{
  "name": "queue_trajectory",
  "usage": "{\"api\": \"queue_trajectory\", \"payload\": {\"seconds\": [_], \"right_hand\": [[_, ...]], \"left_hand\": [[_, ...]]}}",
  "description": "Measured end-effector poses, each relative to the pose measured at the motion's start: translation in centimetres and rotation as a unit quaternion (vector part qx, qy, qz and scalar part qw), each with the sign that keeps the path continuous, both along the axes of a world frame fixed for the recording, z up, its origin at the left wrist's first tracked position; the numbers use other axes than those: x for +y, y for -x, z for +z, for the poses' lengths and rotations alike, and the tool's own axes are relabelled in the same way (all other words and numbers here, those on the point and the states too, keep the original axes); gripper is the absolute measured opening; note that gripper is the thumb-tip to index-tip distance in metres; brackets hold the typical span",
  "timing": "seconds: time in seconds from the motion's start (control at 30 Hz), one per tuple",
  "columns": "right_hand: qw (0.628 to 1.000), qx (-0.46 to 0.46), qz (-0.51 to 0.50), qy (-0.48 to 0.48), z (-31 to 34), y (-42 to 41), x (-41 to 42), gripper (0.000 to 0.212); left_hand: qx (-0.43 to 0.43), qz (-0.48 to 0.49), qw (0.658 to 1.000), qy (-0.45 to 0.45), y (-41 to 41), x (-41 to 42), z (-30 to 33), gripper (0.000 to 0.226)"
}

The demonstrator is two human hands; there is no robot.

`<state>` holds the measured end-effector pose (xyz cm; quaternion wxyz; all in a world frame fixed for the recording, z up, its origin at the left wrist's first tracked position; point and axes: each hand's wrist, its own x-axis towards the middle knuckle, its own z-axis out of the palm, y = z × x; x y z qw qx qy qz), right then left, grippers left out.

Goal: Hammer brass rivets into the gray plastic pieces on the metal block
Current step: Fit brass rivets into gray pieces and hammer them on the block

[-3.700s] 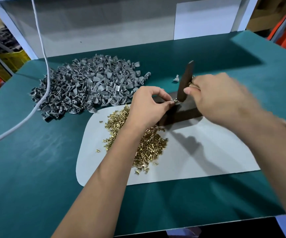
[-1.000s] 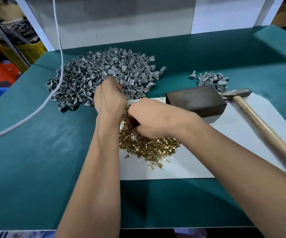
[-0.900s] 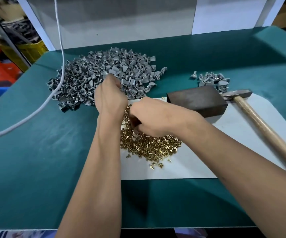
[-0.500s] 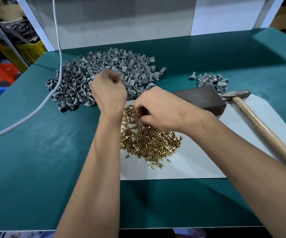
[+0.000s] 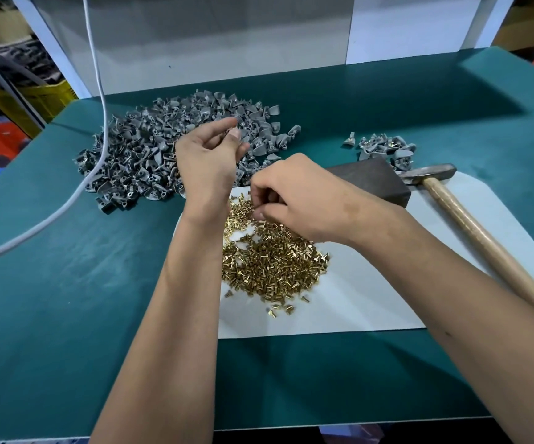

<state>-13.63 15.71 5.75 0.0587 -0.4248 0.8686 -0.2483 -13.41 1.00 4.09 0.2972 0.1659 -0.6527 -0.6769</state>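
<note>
Brass rivets [image 5: 268,261] lie heaped on the white sheet [image 5: 371,302], and your right hand [image 5: 304,200] has its fingers curled down at the heap's far edge; whether that grip has closed on one yet, I cannot tell. Your left hand [image 5: 209,155] is raised over the pile of gray pieces [image 5: 150,145], thumb and fingers loosely curled; if it holds a piece, it is hidden. Pinch a single rivet by its shank, head up, so it seats in the piece without fumbling. Each rivet is short, shiny and flat-headed. The block [image 5: 371,179] sits just behind your right hand, bare on top, the hammer [image 5: 470,219] lying beside it on the counter [image 5: 67,299].
</note>
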Motion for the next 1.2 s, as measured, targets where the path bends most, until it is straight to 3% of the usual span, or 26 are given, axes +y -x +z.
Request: {"api": "queue_trajectory", "payload": {"seconds": [0.13, 0.47, 0.83, 1.0, 1.2], "right_hand": [[1.000, -0.021, 0.009, 0.002, 0.4, 0.0, 0.7, 0.017], [0.999, 0.032, -0.005, -0.004, 0.9, 0.1, 0.9, 0.022], [0.962, 0.050, -0.132, 0.236, 0.1, 2.1, 7.2, 0.017], [0.924, 0.102, -0.158, 0.332, -0.9, 2.6, 8.8, 0.009], [0.916, 0.154, -0.152, 0.337, -2.0, 2.3, 8.9, 0.020]], "left_hand": [[-0.008, -0.015, 0.998, -0.057, -0.1, 0.1, 0.5, 0.023], [0.008, -0.029, 0.992, -0.124, 0.1, -0.3, 0.4, 0.025], [0.039, -0.278, 0.950, -0.134, -0.3, 3.4, 0.3, 0.046], [0.025, -0.306, 0.947, -0.093, -0.3, 5.4, -0.7, 0.036], [0.010, -0.318, 0.943, -0.092, -0.2, 6.2, -1.2, 0.029]]}}
